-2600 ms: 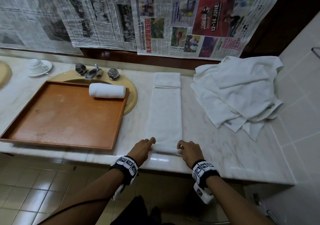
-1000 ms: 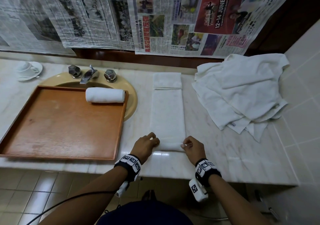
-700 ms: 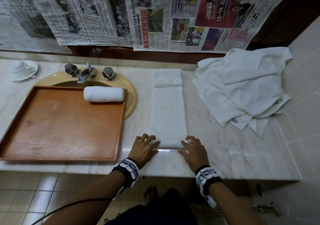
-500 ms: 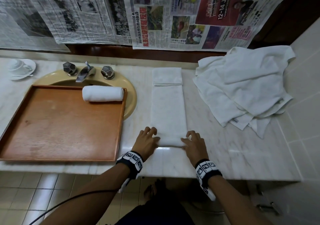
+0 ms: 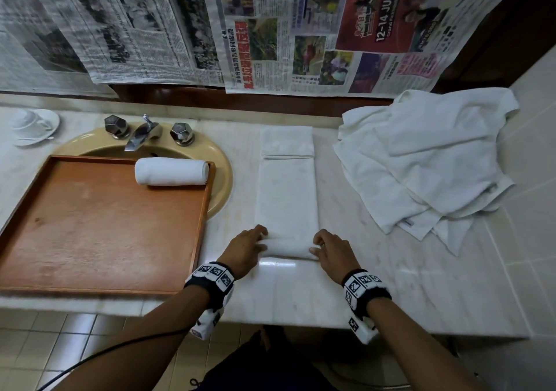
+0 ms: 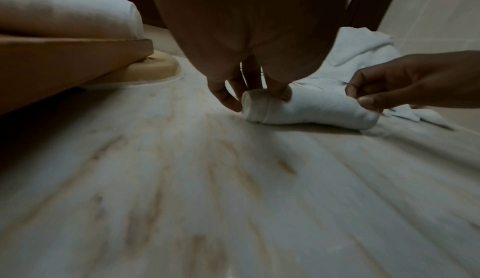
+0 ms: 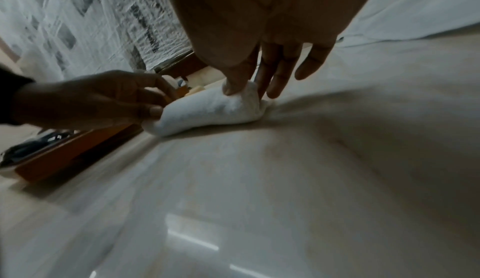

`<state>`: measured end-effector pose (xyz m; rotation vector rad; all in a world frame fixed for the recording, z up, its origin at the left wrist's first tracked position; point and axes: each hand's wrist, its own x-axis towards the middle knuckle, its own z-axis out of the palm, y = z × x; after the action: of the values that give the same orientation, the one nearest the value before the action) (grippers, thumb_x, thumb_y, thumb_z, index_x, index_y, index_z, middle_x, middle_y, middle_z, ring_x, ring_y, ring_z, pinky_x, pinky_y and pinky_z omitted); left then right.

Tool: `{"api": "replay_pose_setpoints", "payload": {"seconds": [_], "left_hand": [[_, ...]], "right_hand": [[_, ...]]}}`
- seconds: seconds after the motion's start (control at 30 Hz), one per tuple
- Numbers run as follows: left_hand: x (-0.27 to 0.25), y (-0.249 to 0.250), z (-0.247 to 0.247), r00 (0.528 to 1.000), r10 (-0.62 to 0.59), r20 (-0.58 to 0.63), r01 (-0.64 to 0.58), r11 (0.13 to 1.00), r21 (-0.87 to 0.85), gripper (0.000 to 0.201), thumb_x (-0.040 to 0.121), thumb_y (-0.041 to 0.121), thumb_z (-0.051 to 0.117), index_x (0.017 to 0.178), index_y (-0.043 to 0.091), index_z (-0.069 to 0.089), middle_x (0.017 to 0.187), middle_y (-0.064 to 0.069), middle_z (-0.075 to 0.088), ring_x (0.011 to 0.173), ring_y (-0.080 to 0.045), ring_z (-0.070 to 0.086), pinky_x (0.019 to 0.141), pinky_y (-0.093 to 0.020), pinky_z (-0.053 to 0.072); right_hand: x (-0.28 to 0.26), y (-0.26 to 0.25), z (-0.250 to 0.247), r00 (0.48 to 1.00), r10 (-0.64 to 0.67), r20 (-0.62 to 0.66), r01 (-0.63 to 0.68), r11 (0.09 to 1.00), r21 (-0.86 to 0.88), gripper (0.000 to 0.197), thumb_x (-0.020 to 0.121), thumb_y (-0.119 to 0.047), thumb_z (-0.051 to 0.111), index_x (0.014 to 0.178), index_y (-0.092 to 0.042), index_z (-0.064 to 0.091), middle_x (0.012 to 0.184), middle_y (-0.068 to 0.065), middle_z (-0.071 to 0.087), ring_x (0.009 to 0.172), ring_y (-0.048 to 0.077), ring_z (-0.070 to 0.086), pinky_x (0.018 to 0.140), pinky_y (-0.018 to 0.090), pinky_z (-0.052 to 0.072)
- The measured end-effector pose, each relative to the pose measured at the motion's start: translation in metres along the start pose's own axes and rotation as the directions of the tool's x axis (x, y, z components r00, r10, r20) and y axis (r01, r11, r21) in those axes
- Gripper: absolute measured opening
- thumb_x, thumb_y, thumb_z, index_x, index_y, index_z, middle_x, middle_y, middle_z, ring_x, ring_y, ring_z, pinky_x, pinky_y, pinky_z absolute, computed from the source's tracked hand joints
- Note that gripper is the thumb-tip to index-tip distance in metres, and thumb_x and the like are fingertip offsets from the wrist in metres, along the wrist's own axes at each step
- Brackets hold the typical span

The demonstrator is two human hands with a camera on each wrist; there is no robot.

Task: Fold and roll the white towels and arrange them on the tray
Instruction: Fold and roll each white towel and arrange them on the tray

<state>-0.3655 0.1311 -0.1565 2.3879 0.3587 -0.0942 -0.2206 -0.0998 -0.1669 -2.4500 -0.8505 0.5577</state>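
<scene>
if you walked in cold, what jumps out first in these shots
The two hands, left hand and right hand, gripping the rolled near end of a long folded white towel at the counter's front edge. Next, the wooden tray over the sink on the left, with one finished towel roll in its far right corner. A rumpled towel pile sits at right.

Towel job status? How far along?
Done: one rolled towel lies in the tray. In hand: left hand and right hand grip the folded towel, only its near end rolled. Left: the towel heap.
</scene>
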Motion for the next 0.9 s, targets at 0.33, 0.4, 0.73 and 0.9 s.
{"api": "replay_pose_setpoints", "payload": {"seconds": [0.33,0.4,0.73,0.9], "left_hand": [[0.006,-0.001,0.004,0.988,0.045,-0.149,-0.020,0.986,0.167,0.018,0.092,0.016,0.063,0.102,0.031,0.061,0.115,0.013,0.052,0.059,-0.021,0.058,0.052,-0.034,0.048],[0.004,0.000,0.004,0.986,0.081,-0.144,-0.047,0.974,0.221,0.016,0.090,0.014,0.064,0.100,0.026,0.068,0.115,0.008,0.058,0.061,-0.027,0.061,0.053,-0.032,0.048],[0.003,0.000,0.004,0.977,0.207,-0.046,-0.160,0.864,0.478,0.042,0.067,0.036,0.085,0.105,0.026,0.071,0.115,0.000,0.065,0.098,-0.028,0.061,0.077,-0.040,0.049],[0.016,0.011,-0.004,0.984,0.167,-0.067,-0.113,0.862,0.494,0.028,0.067,0.028,0.080,0.092,0.021,0.069,0.106,-0.002,0.055,0.092,-0.028,0.052,0.071,-0.039,0.046]], "right_hand": [[0.013,-0.008,-0.004,0.992,-0.014,-0.125,0.038,0.981,0.191,0.018,0.086,-0.008,0.066,0.081,-0.024,0.063,0.089,-0.009,0.058,0.079,0.002,0.057,0.072,0.025,0.047],[0.008,-0.009,-0.002,0.983,-0.090,-0.161,0.116,0.981,0.158,0.018,0.087,0.000,0.063,0.082,-0.016,0.067,0.091,-0.006,0.061,0.079,0.008,0.060,0.074,0.025,0.050],[-0.002,-0.006,-0.001,0.981,-0.184,-0.063,0.181,0.982,-0.050,0.036,0.077,-0.010,0.078,0.112,-0.011,0.068,0.122,0.003,0.053,0.103,0.019,0.055,0.083,0.033,0.053],[0.016,-0.009,-0.006,0.978,-0.189,-0.084,0.174,0.972,-0.159,0.035,0.072,0.000,0.075,0.103,-0.015,0.072,0.105,0.002,0.057,0.091,0.025,0.056,0.071,0.034,0.049]]}}
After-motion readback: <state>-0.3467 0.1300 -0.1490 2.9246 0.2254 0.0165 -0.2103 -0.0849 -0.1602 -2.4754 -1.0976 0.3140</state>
